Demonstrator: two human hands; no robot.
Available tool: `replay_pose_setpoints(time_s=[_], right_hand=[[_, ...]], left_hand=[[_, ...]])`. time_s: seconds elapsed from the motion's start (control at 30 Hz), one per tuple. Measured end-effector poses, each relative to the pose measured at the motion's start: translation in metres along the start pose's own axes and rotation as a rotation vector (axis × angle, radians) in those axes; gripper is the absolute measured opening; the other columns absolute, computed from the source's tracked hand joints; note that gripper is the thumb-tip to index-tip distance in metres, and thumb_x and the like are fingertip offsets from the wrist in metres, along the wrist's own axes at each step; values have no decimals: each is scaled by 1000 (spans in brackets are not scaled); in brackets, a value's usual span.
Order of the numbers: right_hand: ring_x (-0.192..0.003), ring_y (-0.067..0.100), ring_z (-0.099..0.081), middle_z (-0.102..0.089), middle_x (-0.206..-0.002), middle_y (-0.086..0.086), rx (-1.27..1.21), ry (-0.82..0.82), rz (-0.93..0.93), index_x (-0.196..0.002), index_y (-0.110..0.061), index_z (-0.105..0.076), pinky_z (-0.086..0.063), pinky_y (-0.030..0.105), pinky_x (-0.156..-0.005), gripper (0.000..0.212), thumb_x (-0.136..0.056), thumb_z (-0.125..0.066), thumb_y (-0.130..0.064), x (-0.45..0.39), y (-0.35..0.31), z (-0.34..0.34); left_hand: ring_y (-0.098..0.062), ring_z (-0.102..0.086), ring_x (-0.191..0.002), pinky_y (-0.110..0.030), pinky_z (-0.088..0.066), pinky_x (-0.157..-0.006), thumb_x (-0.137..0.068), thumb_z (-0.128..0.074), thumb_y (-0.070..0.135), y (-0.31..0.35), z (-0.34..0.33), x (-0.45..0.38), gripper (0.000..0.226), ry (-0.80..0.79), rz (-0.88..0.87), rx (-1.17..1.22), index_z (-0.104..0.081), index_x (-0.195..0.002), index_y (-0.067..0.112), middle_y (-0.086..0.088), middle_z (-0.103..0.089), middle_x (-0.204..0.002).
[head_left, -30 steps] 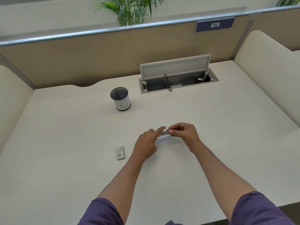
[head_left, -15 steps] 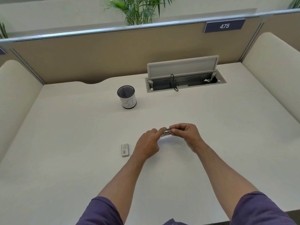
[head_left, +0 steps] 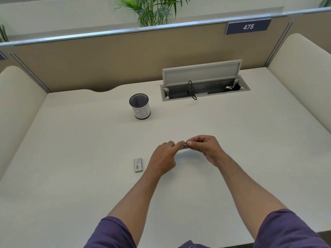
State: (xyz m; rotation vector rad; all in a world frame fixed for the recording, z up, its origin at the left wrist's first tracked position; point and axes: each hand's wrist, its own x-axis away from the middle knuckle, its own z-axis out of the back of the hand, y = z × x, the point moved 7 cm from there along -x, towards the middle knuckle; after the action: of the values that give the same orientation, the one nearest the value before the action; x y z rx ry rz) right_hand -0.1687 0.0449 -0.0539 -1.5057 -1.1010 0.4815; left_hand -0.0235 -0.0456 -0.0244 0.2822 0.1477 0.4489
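Observation:
Both hands meet over the middle of the white desk (head_left: 89, 176). My right hand (head_left: 206, 149) pinches one end of a small silvery metal object (head_left: 184, 147) between thumb and forefinger. My left hand (head_left: 163, 158) has its fingers curled, with the forefinger and thumb on the object's other end. Most of the object is hidden between the fingers, so its kind is unclear. A small grey box (head_left: 138, 164) with a printed label lies flat on the desk just left of my left hand.
A black mesh pen cup (head_left: 140, 106) with a white paper label stands at the back centre. Behind it to the right, a cable hatch (head_left: 204, 86) is open with its lid raised. Padded dividers wall the desk at left, right and back.
My hands and the small object stay nearly as they were. The view has shifted a little, so the cup, hatch and box sit further right in frame.

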Motion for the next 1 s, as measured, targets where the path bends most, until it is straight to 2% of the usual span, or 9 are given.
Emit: replay_pose_setpoints(time_s=[0.2, 0.4, 0.57, 0.7, 0.83, 1.0], right_hand=[[-95, 29, -76, -75, -98, 21, -3, -22, -73, -99, 6, -76, -59, 26, -81, 23, -82, -83, -7, -1, 2, -7], [-95, 29, -76, -76, -95, 22, -73, -28, -136, -101, 7, -74, -60, 25, -82, 20, -83, -79, -2, -2, 6, -9], [-93, 29, -75, -75, -94, 21, -56, -8, -87, -96, 3, -78, -58, 26, -85, 15, -82, -78, 2, -1, 0, -8], [-89, 23, -76, -79, -93, 16, 203, 29, 23, -90, -4, -81, -59, 28, -87, 13, -78, -81, 0, -2, -15, -4], [-86, 16, -77, -81, -87, 4, 475, 4, 112, -88, -11, -82, -58, 21, -82, 11, -80, -81, -4, -3, -26, -11], [-83, 15, -74, -78, -88, 2, 723, -25, 268, -87, -9, -81, -57, 23, -80, 13, -81, -78, 2, 0, -37, -23]], left_hand=[[-29, -50, -73, -35, -38, -61, -82, -53, -5, -2, 0, 3, 63, 13, 12, 18, -52, -135, 28, -5, -57, -87], [-30, -50, -70, -32, -33, -60, -75, -52, -8, -4, 0, 4, 69, 23, 10, -6, -52, -134, 29, -5, -56, -84], [-29, -52, -75, -36, -43, -62, -81, -55, -4, -9, 1, 6, 67, 21, 28, 15, -48, -136, 33, -2, -59, -88], [-29, -54, -76, -32, -36, -58, -85, -56, 0, -11, 0, 7, 57, 13, 47, 79, -41, -129, 33, -1, -64, -90], [-28, -50, -69, -31, -31, -53, -88, -58, 2, -9, 3, 6, 49, 27, 38, 116, -39, -125, 31, -1, -62, -84], [-30, -49, -69, -34, -37, -52, -87, -57, 0, -7, 6, 7, 50, 38, 20, 138, -38, -122, 30, -3, -59, -81]])
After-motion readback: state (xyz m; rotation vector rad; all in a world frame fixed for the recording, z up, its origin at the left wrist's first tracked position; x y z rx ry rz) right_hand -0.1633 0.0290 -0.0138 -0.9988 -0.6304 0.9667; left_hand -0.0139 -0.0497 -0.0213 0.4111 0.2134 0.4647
